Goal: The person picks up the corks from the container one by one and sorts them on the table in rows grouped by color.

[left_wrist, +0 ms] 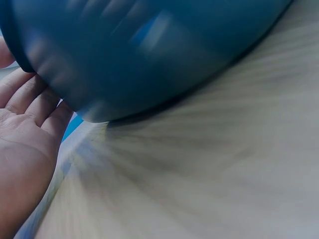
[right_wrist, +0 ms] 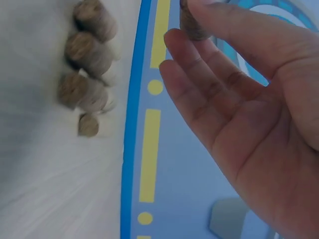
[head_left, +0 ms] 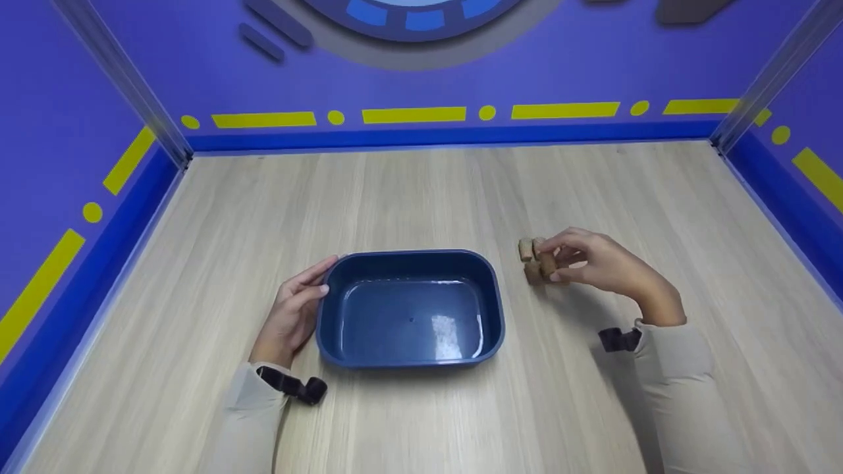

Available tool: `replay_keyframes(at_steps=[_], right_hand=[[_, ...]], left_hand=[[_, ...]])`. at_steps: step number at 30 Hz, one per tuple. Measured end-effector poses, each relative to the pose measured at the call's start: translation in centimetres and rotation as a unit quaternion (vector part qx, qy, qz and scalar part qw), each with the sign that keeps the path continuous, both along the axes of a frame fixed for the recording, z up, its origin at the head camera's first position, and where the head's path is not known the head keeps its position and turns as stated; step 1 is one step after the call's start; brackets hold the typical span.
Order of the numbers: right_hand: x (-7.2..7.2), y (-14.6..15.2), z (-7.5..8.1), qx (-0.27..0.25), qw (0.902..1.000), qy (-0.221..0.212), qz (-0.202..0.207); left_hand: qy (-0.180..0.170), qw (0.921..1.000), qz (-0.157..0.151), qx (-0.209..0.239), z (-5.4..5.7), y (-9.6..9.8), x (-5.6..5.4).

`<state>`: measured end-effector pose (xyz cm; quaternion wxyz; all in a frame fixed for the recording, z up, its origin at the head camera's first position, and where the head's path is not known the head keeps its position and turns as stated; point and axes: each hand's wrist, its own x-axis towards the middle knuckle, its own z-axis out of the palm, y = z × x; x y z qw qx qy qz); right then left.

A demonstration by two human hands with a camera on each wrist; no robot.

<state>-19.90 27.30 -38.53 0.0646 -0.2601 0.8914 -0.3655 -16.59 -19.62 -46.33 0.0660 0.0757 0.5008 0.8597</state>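
A dark blue plastic basin (head_left: 411, 359) sits on the table, with nothing in it. My left hand (head_left: 295, 306) grips its left side, thumb at the rim and fingers along the outer wall; the left wrist view shows the palm (left_wrist: 22, 144) beside the basin wall (left_wrist: 124, 64). To the right of the basin, my right hand (head_left: 596, 263) pinches a brown cork (head_left: 548, 264) between thumb and fingers. That cork (right_wrist: 193, 22) is raised off the table in the right wrist view, partly covered by the thumb. Several more corks (right_wrist: 88, 54) stand or lie close together below it.
The wood-grain table (head_left: 421, 197) carries the basin and corks. Blue-purple panels (head_left: 421, 85) with yellow dashes wall it in at the back, left and right. Each wrist wears a black strap (head_left: 619, 339) over a beige sleeve (head_left: 678, 375).
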Motion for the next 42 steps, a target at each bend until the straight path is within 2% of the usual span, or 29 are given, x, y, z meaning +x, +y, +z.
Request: replay_keyframes(at_steps=[8, 15, 19, 34, 42], right_hand=[[0.1, 1.9, -1.2, 0.019, 0.9993, -0.010, -0.029], [0.2, 3.6, -1.9, 0.012, 0.9974, -0.033, -0.063], [0.2, 4.2, -2.2, 0.017, 0.9967, -0.032, -0.072], [-0.1, 4.9, -3.4, 0.025, 0.9939, -0.057, -0.092], [-0.1, 4.6, -3.9, 0.030, 0.9932, -0.051, -0.100]], left_hand=[[0.008, 0.9999, -0.011, 0.010, 0.0, 0.0, 0.0], [0.013, 0.9997, -0.014, 0.013, -0.2, 0.0, -0.1], [0.011, 0.9998, -0.016, 0.011, -0.1, 0.1, -0.1], [0.020, 0.9991, -0.025, 0.026, 0.4, -0.2, 0.2], [0.024, 0.9990, -0.031, 0.024, 0.2, -0.2, 0.1]])
